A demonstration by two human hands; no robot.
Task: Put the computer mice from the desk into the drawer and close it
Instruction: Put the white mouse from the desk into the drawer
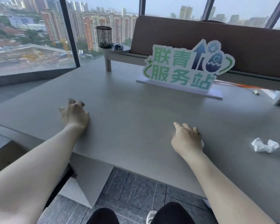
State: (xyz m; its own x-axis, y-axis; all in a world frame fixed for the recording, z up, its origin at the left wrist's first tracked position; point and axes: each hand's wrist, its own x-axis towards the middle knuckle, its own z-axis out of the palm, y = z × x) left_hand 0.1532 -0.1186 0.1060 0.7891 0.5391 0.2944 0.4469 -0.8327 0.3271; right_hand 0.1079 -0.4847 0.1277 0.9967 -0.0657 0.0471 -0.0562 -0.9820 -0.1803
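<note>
My right hand lies palm down on the grey desk near its front edge, cupped over a small white object that looks like a computer mouse; only thin white slivers show at the hand's edges. My left hand rests on the desk further left, fingers curled and apart, with nothing visible in it. Below the desk's front left, a grey cabinet unit with a dark gap beside it is partly hidden by my left forearm; I cannot tell whether a drawer is open.
A green and white standing sign is at the back centre. A crumpled white paper lies to the right. On a raised shelf stand a black mesh pen holder and a small blue object. Glass wall at left.
</note>
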